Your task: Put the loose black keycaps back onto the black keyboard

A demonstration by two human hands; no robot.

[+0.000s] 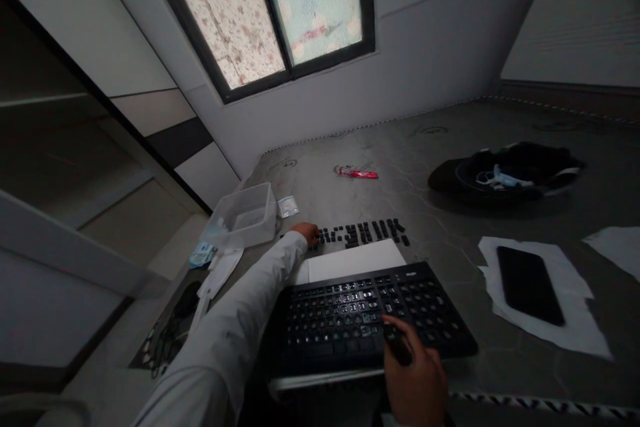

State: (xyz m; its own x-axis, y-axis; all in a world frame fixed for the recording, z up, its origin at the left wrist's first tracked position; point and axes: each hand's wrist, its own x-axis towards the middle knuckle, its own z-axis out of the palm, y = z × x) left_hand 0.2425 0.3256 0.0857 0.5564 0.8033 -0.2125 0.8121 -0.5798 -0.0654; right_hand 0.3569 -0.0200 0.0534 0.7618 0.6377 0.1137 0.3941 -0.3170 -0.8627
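A black keyboard [345,337] lies in front of me, with small pale squares showing where many keycaps are off. My right hand [417,370] is closed around a short black-handled tool [399,345], over the keyboard's lower right part. The tool's tip is too dark to make out. Beyond the keyboard, loose black keycaps [367,233] are laid out in rows on the table. My left hand [307,233] reaches to the left end of these rows, fingers curled down among the keycaps; whatever is between its fingertips is hidden.
White paper [357,261] lies partly under the keyboard. A clear plastic box [247,213] and a small packet [288,206] stand left. A red-handled cutter [357,173] lies farther back. On the right are a black cap [465,177] holding a mask and a phone [530,285] on paper.
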